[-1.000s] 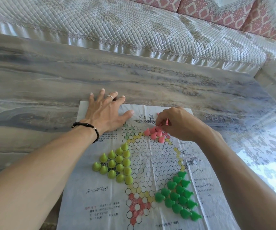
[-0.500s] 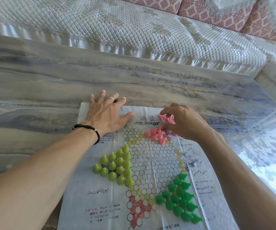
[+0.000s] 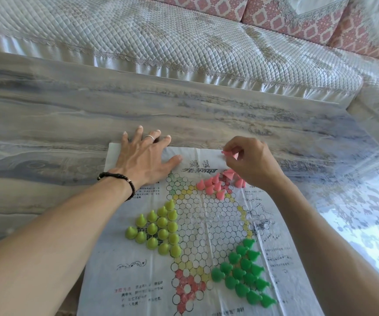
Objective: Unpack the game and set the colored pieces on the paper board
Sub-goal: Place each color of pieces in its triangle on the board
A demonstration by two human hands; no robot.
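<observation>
Right hand is raised just above the far edge of the paper board, its fingers pinching a pink piece that lies roughly on its side, tip pointing left. The pink cluster lies directly below and nearer the person than that hand, touching the board's far star point; judged target is an open circle there, so the piece must go down and towards the person. The right hand is the nearer.

Left hand lies flat on the board's far-left corner, fingers spread, tips overhanging onto the desk.

Yellow-green pieces fill the left point and dark green pieces the near-right point. No container is visible.
</observation>
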